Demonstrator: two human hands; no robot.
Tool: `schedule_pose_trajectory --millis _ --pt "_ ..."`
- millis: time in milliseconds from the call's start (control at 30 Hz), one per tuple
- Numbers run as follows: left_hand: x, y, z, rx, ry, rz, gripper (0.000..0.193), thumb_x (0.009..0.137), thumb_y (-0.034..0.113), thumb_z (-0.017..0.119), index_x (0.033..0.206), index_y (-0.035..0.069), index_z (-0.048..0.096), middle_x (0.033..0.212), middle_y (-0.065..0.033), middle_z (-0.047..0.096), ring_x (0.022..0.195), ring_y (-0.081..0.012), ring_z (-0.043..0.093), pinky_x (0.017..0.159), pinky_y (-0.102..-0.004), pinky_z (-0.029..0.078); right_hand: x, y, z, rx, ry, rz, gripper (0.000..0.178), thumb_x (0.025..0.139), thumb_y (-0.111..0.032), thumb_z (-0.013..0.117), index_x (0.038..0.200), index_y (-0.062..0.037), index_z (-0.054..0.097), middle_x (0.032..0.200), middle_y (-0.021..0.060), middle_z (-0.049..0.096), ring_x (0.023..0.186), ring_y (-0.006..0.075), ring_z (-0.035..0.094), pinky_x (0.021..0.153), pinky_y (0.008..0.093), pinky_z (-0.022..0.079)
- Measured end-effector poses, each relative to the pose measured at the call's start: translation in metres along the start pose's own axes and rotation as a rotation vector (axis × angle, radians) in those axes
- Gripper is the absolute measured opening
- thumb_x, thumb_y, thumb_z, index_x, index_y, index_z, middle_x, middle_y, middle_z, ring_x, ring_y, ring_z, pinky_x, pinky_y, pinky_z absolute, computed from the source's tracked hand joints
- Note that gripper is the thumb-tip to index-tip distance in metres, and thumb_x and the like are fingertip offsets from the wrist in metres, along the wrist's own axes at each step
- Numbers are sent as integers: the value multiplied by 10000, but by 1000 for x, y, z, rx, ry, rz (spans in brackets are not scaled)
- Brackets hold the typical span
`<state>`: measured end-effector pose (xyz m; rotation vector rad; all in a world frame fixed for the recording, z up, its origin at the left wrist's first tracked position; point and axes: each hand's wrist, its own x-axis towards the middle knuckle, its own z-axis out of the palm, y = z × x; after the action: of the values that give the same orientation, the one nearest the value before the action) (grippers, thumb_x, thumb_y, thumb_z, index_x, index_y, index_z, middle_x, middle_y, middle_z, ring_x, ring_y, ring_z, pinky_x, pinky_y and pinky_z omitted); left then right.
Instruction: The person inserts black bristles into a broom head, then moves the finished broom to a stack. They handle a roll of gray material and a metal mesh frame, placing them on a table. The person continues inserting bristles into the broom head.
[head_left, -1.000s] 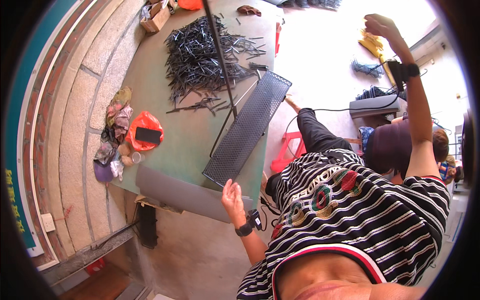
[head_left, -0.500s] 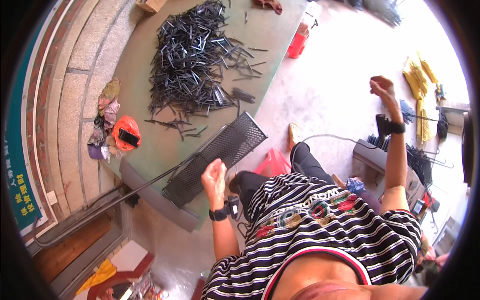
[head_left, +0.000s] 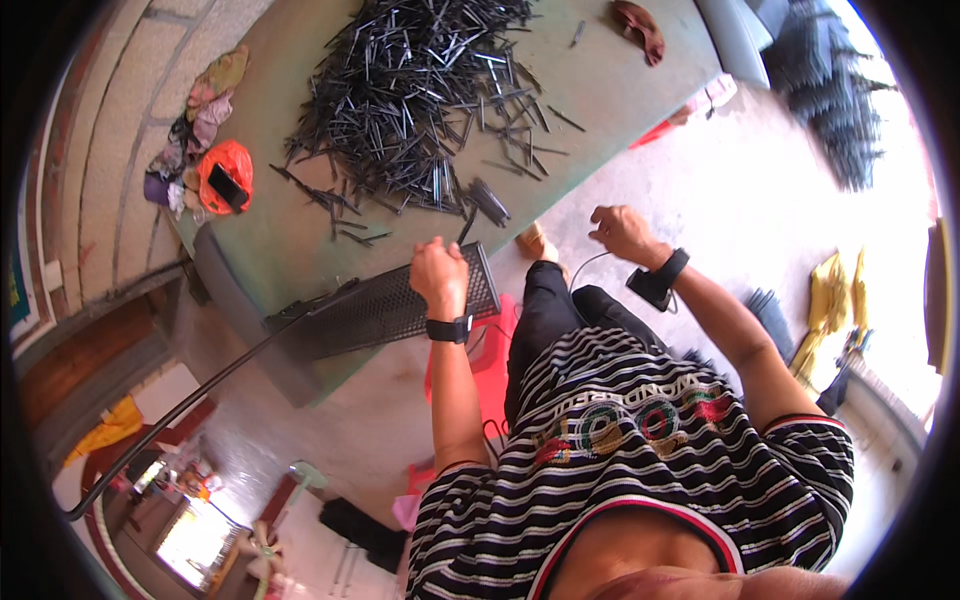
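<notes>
Behind left hand (head_left: 438, 275), mesh panel (head_left: 385, 310).

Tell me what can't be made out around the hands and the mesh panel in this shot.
Head view:
- Left hand: seen from behind, so its fingers and grip on the black mesh panel are hidden.
- Right hand: curled fingers conceal whether it holds anything.
- Long black rod: its lower end disappears into the dark fisheye rim.
</notes>
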<state>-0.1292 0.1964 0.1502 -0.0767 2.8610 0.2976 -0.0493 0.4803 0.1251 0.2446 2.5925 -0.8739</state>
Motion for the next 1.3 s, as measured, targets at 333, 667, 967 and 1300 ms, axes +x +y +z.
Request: schedule_pose_trajectory --millis 333,667,967,1300 --pt "-30 52 68 -375 -185 -8 331 727 121 622 1011 -40 566 977 -211 558 915 -369 548 777 -420 453 97 5 64 -202 -168 -283 159 703 -141 599 781 -10 554 721 197 586 719 390 576 603 463 448" --pt "25 78 132 -317 56 -338 445 715 -82 513 1122 -144 344 1158 -280 365 1005 -400 480 811 -379 466 176 -14 102 -74 -300 -381 215 761 -189 628 905 -38 576 698 122 630 670 323 606 581 416 460" --pt "63 58 186 -249 74 -683 321 732 -65 486 1026 -109 367 1035 -259 401 913 -407 529 772 -413 481 213 -14 89 -108 -460 -510 191 746 -170 626 869 -37 566 730 162 608 696 374 586 584 455 453" --pt "67 65 181 -298 14 -870 324 688 -11 612 953 -14 426 973 -227 465 845 -412 553 689 -466 473 206 1 72 -36 -658 -481 161 753 -157 594 869 -47 572 766 171 608 745 381 580 619 461 453"
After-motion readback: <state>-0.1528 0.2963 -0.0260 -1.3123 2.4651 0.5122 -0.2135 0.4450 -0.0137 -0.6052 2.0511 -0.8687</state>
